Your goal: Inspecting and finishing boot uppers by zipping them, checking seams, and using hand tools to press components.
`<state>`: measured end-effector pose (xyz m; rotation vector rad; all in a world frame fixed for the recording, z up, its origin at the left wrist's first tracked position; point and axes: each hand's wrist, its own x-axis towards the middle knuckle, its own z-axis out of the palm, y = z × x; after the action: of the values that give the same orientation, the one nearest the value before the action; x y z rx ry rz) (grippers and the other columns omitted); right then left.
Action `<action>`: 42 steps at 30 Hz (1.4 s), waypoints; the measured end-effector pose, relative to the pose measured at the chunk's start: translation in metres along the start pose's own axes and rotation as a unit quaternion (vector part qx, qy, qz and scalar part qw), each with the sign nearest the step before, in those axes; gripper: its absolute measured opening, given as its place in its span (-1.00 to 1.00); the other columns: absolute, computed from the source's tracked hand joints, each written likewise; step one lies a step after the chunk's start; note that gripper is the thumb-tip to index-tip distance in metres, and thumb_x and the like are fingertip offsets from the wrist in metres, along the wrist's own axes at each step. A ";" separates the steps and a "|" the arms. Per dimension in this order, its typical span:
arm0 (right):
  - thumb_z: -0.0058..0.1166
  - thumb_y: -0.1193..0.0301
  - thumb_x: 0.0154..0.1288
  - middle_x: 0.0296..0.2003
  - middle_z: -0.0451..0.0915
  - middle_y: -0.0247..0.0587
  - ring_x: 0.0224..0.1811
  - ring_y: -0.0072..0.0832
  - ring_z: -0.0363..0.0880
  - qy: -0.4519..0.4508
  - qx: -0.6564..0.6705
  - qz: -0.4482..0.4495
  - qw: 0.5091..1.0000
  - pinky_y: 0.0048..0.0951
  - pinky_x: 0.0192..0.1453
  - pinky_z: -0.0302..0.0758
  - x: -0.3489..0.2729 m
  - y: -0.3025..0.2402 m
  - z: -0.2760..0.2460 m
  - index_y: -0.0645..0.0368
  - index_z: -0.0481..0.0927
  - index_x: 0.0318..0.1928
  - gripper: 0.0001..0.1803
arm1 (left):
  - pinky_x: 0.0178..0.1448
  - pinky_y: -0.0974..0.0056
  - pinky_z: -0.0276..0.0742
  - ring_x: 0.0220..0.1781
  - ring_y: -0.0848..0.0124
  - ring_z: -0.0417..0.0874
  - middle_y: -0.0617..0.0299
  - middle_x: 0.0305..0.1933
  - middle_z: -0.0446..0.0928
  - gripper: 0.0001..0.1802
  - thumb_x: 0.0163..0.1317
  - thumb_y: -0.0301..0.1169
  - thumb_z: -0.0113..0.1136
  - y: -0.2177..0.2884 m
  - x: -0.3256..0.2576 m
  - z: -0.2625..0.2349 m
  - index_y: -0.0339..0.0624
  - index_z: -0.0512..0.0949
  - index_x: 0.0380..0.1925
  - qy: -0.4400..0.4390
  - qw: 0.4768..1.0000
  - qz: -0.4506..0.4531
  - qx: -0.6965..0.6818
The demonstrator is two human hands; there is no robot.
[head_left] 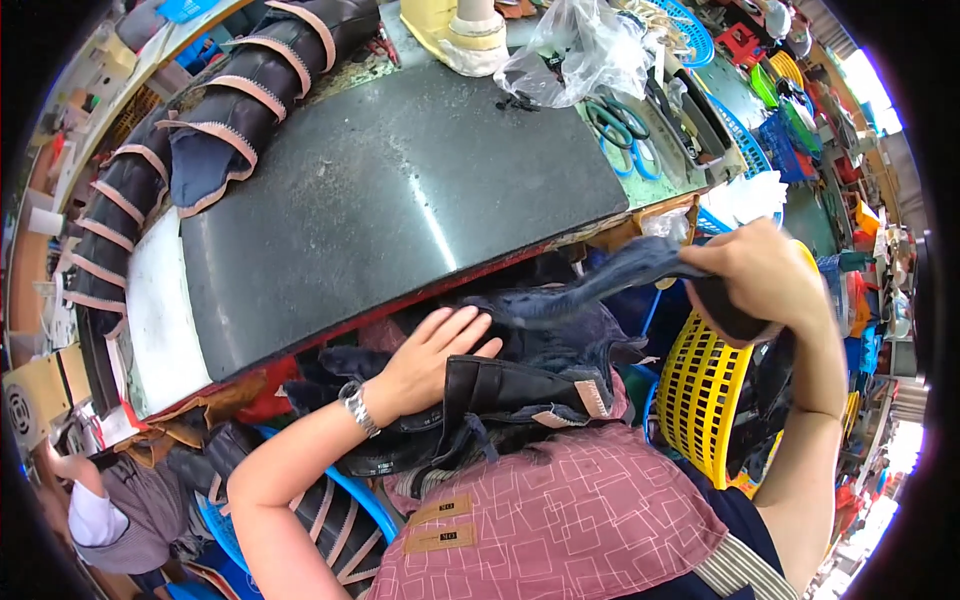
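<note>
A fuzzy navy fabric piece (610, 275), motion-blurred and drawn into a narrow band, slants down from the right hand (750, 270) to a rumpled heap. There, under the left hand (435, 362), a black leather piece (515, 388) with pale pink toothed trim lies folded over the lap (570, 500), its surface smooth.
</note>
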<state>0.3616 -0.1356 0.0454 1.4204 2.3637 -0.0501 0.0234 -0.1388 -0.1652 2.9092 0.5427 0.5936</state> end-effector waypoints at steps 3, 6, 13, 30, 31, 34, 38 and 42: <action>0.06 0.50 -0.15 -0.63 0.47 -0.23 -0.56 -0.24 0.52 0.109 -0.032 -0.062 0.992 -0.26 -0.49 0.38 -0.006 0.001 -0.045 0.07 0.61 -0.24 -0.67 | 0.29 -0.25 0.09 0.28 -0.02 0.26 -0.10 0.22 0.27 -0.51 -0.18 -0.29 0.30 -0.003 0.008 -0.034 -0.06 0.41 -0.17 0.195 0.975 -0.072 0.079; 0.05 0.43 -0.11 -0.40 0.57 -0.23 -0.45 -0.28 0.55 0.196 -0.139 -0.139 0.961 -0.33 -0.40 0.44 0.021 -0.029 -0.078 0.15 0.58 -0.16 -0.62 | 0.36 -0.14 0.04 0.30 0.04 0.29 -0.09 0.25 0.28 -0.27 -0.33 -0.35 0.39 -0.024 0.029 -0.106 -0.30 0.36 -0.05 0.072 0.979 -0.177 0.070; 0.03 0.34 -0.05 -0.43 0.44 -0.17 -0.38 -0.37 0.42 0.401 -0.251 -0.211 0.856 -0.41 -0.28 0.36 0.128 -0.099 -0.034 0.25 0.50 -0.36 -0.75 | 0.34 -0.05 0.10 0.10 0.19 0.50 0.21 -0.19 0.60 -0.97 -0.09 -0.47 0.12 -0.051 -0.023 -0.190 -0.17 0.53 -0.60 0.095 0.897 -0.179 0.392; 0.19 0.37 0.05 -0.46 0.56 -0.11 -0.39 -0.27 0.57 0.361 0.306 0.059 0.879 -0.34 -0.29 0.46 0.244 0.027 0.089 0.17 0.55 -0.24 -0.76 | 0.11 0.09 0.30 0.06 0.11 0.37 0.01 0.03 0.34 -0.37 -0.01 -0.50 0.19 -0.086 0.098 -0.043 -0.23 0.30 0.14 0.043 0.961 -0.273 0.017; 0.20 0.36 0.05 -0.46 0.55 -0.08 -0.37 -0.22 0.56 0.346 0.288 0.045 0.892 -0.29 -0.29 0.45 0.251 0.029 0.092 0.17 0.52 -0.21 -0.72 | 0.06 0.12 0.31 0.01 0.14 0.38 0.03 -0.03 0.36 -0.35 -0.05 -0.51 0.23 -0.084 0.098 -0.042 -0.23 0.32 0.13 0.076 0.961 -0.266 0.018; 0.19 0.37 0.04 -0.44 0.56 -0.05 -0.34 -0.15 0.56 0.325 0.240 0.037 0.914 -0.25 -0.26 0.45 0.263 0.034 0.097 0.19 0.52 -0.24 -0.74 | -0.07 0.18 0.30 -0.16 0.23 0.42 0.16 -0.20 0.42 -0.53 -0.10 -0.48 0.32 -0.082 0.098 -0.044 -0.17 0.46 -0.10 0.142 0.950 -0.274 -0.034; 0.16 0.39 0.05 -0.38 0.58 -0.05 -0.24 -0.10 0.55 0.267 0.265 0.030 0.926 -0.15 -0.15 0.46 0.262 0.042 0.089 0.19 0.53 -0.30 -0.80 | -0.21 0.23 0.25 -0.44 0.30 0.43 0.29 -0.63 0.40 -0.63 0.08 -0.29 0.25 -0.093 0.097 -0.051 -0.16 0.44 -0.82 0.175 0.887 -0.332 -0.269; 0.12 0.37 0.11 -0.37 0.50 -0.15 -0.25 -0.15 0.53 0.297 0.245 0.031 0.922 -0.18 -0.19 0.44 0.258 0.044 0.090 0.17 0.49 -0.34 -0.84 | -0.20 0.17 0.29 -0.47 0.24 0.44 0.22 -0.59 0.44 -0.71 0.04 -0.32 0.27 -0.088 0.106 -0.045 -0.18 0.40 -0.69 0.142 0.879 -0.424 -0.168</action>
<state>0.3195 0.0832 -0.1184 1.9648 2.9338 -0.2399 0.0680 -0.0162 -0.1034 1.9671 1.4562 0.8426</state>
